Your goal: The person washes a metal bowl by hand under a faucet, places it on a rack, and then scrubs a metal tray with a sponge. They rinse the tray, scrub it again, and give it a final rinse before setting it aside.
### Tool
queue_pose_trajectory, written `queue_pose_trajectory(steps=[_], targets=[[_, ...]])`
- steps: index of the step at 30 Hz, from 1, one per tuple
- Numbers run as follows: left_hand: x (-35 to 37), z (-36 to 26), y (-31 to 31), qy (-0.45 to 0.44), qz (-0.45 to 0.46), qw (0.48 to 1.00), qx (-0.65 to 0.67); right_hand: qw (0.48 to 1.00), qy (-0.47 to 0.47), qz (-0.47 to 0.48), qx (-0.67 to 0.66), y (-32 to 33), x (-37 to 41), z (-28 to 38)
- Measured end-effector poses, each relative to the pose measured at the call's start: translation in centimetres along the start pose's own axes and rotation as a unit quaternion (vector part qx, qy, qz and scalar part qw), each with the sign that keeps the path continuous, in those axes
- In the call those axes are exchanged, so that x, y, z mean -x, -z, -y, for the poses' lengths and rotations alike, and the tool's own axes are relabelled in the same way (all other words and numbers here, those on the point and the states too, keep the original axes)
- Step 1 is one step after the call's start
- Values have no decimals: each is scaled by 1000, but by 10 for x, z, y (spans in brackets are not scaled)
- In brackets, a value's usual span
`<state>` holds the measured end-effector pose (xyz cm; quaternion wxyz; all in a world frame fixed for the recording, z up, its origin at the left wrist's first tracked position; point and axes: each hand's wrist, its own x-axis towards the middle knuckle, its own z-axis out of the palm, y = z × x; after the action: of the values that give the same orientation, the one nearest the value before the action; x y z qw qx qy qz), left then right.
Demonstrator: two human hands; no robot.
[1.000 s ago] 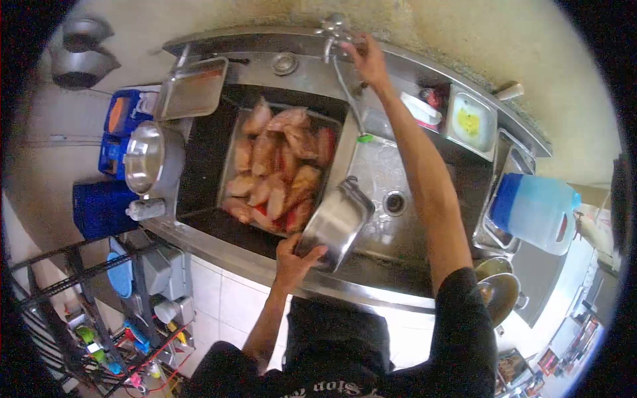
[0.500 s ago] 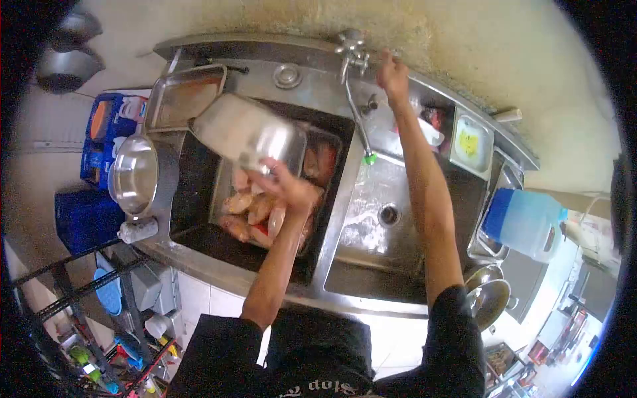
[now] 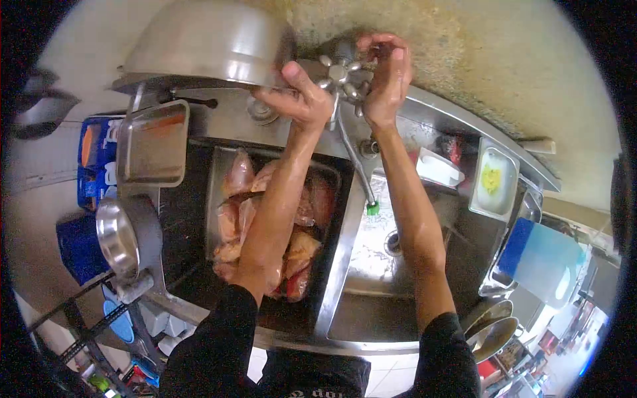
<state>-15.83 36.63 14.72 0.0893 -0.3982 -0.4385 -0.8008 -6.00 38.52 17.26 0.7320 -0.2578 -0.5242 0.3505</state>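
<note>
A large metal basin point(image 3: 209, 46) is raised, tilted, over the back left of the sink. My left hand point(image 3: 302, 99) grips its near right end, thumb against the outer wall and fingers at the rim. By the tap handles point(image 3: 338, 73) is my right hand point(image 3: 391, 83), held up with fingers curved and thumb apart, nothing seen between them. Under my left forearm, a rectangular tray point(image 3: 215, 199) in the left sink bowl holds raw-looking meat pieces point(image 3: 302, 249), some in clear plastic; the forearm hides part of them. The spout point(image 3: 355, 156), tipped green, reaches over the right sink bowl point(image 3: 371, 249).
An upright shallow metal tray point(image 3: 154, 146) and a round steel bowl point(image 3: 118, 232) stand on the left. At right are a small pan with yellow bits point(image 3: 492, 178), a white container point(image 3: 439, 167) and a large blue-and-clear jug point(image 3: 544, 259). Stacked pans point(image 3: 491, 331) sit at lower right.
My left hand has lifted the metal basin from over the meat tray up toward the back wall. The right hand has shifted slightly left and down beside the tap. My view has shifted.
</note>
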Motion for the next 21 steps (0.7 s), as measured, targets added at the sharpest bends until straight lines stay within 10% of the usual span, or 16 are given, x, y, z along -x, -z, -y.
queue_pose_trajectory(steps=[21], targets=[[9, 22, -2, 209, 186, 953, 119, 981, -9, 61, 183, -6, -1, 8]])
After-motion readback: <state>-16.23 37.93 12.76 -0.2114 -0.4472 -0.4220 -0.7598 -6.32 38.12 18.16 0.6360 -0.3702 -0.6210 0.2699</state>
